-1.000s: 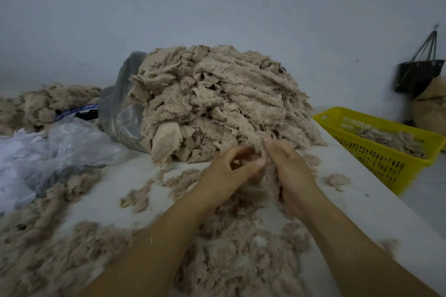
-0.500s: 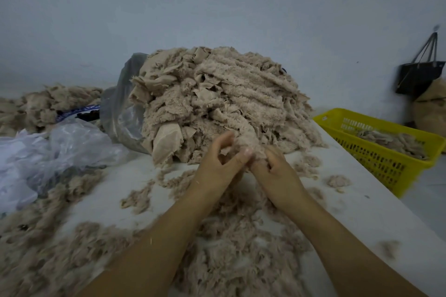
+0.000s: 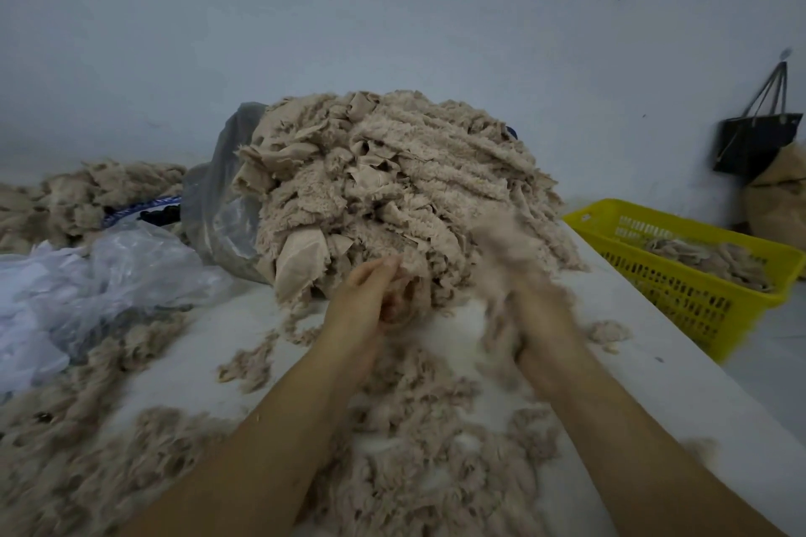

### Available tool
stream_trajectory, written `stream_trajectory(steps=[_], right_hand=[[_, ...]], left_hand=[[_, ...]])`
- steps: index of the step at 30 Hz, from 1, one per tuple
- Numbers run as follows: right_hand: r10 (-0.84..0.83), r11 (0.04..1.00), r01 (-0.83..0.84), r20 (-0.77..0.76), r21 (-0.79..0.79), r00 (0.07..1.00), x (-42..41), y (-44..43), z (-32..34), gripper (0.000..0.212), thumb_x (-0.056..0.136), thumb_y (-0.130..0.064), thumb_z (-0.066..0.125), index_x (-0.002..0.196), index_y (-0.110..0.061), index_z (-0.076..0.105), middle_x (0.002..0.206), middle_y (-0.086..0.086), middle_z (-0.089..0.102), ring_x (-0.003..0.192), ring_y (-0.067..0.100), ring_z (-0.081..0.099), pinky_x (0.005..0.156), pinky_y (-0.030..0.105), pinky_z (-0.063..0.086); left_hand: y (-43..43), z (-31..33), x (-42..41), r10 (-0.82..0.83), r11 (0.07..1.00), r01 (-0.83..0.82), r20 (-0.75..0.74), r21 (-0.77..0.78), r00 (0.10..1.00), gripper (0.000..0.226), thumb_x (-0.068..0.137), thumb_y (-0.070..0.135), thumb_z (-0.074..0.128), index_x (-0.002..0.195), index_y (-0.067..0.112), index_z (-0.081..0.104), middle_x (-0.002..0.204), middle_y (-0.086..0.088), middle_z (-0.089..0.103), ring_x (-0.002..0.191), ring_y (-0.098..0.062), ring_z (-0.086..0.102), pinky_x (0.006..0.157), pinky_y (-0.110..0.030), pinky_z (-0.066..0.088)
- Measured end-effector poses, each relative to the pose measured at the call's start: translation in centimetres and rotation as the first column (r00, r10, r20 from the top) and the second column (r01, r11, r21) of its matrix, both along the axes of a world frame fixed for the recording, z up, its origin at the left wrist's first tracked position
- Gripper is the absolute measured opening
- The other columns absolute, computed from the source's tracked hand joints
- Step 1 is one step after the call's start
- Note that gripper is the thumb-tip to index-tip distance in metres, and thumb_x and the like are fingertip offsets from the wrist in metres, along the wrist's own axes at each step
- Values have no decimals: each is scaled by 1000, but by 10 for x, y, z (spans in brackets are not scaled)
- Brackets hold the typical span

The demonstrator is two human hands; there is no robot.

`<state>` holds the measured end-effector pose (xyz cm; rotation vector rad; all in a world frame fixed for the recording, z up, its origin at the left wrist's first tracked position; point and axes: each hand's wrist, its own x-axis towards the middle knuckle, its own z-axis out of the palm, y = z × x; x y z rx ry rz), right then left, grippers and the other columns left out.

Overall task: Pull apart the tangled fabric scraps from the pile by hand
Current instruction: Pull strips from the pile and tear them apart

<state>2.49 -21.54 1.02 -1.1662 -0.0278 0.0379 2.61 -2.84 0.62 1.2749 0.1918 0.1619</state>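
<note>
Task item: a large domed pile of beige fleecy fabric scraps (image 3: 392,196) sits at the centre of the white table (image 3: 654,384), at 12 o'clock from both hands. Its rear left side rests against a grey translucent plastic bag (image 3: 218,205).

Left hand (image 3: 366,301): at the foot of the pile, at its 6 o'clock. The fingers are curled and clamped on a small beige tuft (image 3: 399,301) that remains joined to the pile.

Right hand (image 3: 536,318): at 5 o'clock of the pile, apart from the left hand, heavily blurred. A blurred streak of beige fabric (image 3: 497,249) rises from it toward 11 o'clock, across the pile's lower right edge. Whether the fingers are closed on that fabric cannot be told.

Table surface: loose beige shredded fluff (image 3: 414,449) lies between and beneath the forearms at 6 o'clock and spreads toward 8 o'clock. A single small clump (image 3: 608,331) lies just at 3 o'clock of the right hand.

Surroundings: a crumpled white plastic sheet (image 3: 87,283) lies at 9 o'clock, with a second beige heap (image 3: 87,196) behind it at 10 o'clock. A yellow perforated plastic basket (image 3: 680,301) stands beside the table's edge at 3 o'clock and holds some beige scraps. A black tote bag (image 3: 754,144) hangs on the pale wall at 2 o'clock, above a brown sack (image 3: 780,196).
</note>
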Motion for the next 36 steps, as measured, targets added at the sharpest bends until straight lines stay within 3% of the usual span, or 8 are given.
stream_trajectory(steps=[4,12,18,21,23,29,32,36], right_hand=[[-139,823,116,-1,556,990,14,-26,2,58,81,-70,53,100,-17,66,106,2,66,118,18,62,86,31,55],[-49,998,51,-64,33,997,12,-1,-19,50,89,-50,58,111,-6,69,99,5,77,90,19,74,67,25,58],[186,959,-213,-154,-186,970,8,12,-24,38,95,-48,57,90,-17,80,95,9,76,88,18,72,79,35,57],[227,950,-262,-201,-170,953,5,12,-20,30,94,-40,61,82,-14,70,75,3,73,68,11,71,60,29,56],[162,954,-199,-172,-225,972,5,12,-22,25,96,-43,59,85,-22,65,94,2,73,86,10,70,80,36,59],[37,978,-53,-79,-202,996,2,14,-14,38,96,-48,57,102,-14,71,93,5,77,90,23,74,86,42,58],[120,981,-119,-2,-153,993,-6,15,-3,40,95,-43,59,105,-7,72,103,25,72,97,41,69,92,54,55],[431,852,-357,127,-384,893,-23,21,2,30,95,-40,57,77,-26,76,71,0,73,65,14,71,65,26,54]], left_hand=[[-4,-8,25,43,995,-30,-137,99,990,8,96,25,64,100,18,61,68,2,66,56,-11,58,56,-27,49],[-24,-13,47,44,944,-9,-101,330,994,26,100,23,57,75,14,54,64,-5,57,55,-18,51,54,-26,42],[-43,-2,-20,-472,409,142,75,902,879,28,104,27,47,76,26,51,71,9,56,63,0,52,57,-19,38],[-40,-2,-38,-656,361,248,56,899,752,35,104,31,48,70,34,45,68,16,50,60,0,44,56,-18,33],[-34,-4,-41,-718,340,299,40,892,695,36,104,35,47,69,32,43,65,15,46,59,-2,39,55,-17,32],[-24,-9,-36,-528,651,279,156,706,835,30,95,49,56,68,36,51,63,19,47,59,2,43,55,-11,35],[-9,-11,-30,-474,591,247,83,768,876,17,93,43,66,81,38,54,71,20,57,61,3,51,56,-10,39],[-2,-11,-25,-251,737,144,69,661,965,22,101,17,50,97,32,65,98,9,70,87,-10,66,71,-21,51]])
